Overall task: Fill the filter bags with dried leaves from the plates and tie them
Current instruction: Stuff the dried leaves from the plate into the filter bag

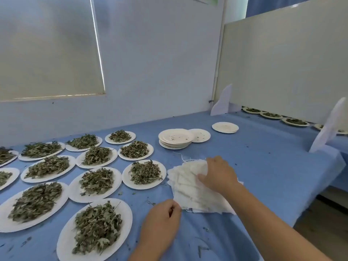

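Stack of white filter bags [188, 191] on blue-covered bench [263, 157], right hand [216, 176] gripping top bags at far edge, left hand [163, 217] pinching near corner, plates [126, 180] of dried leaves [145, 172] spread to left, empty plates [176, 137] stacked behind

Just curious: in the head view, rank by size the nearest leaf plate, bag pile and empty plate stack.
1. nearest leaf plate
2. bag pile
3. empty plate stack
Top two close; nearness enlarges both.

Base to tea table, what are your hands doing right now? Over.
Right hand grips top of filter bag pile. Left hand pinches its near corner. Bags flat, unfilled. Plates of dried leaves alongside, nothing in the way.
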{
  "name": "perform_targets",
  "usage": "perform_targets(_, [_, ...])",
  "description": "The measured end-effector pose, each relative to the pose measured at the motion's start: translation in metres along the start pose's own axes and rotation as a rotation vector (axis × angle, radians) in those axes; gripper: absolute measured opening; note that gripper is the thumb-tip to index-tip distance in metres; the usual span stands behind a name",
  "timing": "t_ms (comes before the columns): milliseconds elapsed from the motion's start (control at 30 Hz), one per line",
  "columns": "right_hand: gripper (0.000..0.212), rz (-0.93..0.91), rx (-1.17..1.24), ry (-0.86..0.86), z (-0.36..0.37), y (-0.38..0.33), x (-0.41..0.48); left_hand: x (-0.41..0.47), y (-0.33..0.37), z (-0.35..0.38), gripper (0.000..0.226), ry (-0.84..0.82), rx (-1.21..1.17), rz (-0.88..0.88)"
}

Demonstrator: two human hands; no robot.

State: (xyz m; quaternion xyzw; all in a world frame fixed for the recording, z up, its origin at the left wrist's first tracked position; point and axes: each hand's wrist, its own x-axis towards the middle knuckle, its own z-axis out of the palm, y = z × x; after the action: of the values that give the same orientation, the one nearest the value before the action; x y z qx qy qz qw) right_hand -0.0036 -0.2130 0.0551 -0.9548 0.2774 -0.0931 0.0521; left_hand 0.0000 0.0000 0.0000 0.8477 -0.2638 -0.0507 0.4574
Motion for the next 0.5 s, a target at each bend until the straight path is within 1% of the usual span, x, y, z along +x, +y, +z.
perform_targets(67, [0.057, -0.002, -0.047, -0.041, -0.002, 0.002, 0.004, -0.001, -0.001, -0.003, 0.023, -0.002, -0.023, -0.012])
perform_targets(167, [0.036, -0.010, 0.025, -0.092, -0.004, 0.001, 0.006, -0.007, -0.003, -0.009, 0.022, -0.013, -0.169, -0.038])
perform_targets(233, [0.019, -0.025, 0.050, -0.062, -0.007, -0.002, 0.004, -0.010, -0.002, -0.011, 0.020, -0.011, -0.214, -0.057])
perform_targets(267, [0.015, -0.029, 0.074, -0.028, -0.009, -0.004, 0.003, -0.011, -0.001, -0.013, 0.020, -0.010, -0.207, -0.051])
perform_targets(333, [0.009, -0.041, 0.198, 0.012, -0.017, -0.006, 0.002, -0.012, -0.002, -0.011, 0.022, -0.023, -0.185, -0.032])
perform_targets(367, [0.009, -0.070, 0.273, 0.030, -0.022, -0.007, 0.001, -0.013, -0.002, -0.010, 0.023, -0.027, -0.168, -0.014])
perform_targets(433, [0.029, -0.151, 0.387, 0.054, -0.036, -0.012, -0.004, -0.013, 0.001, -0.008, 0.023, -0.017, -0.137, 0.012])
perform_targets(500, [0.036, -0.216, 0.587, 0.051, -0.055, -0.019, -0.014, -0.013, 0.005, -0.009, 0.024, 0.025, -0.149, 0.027])
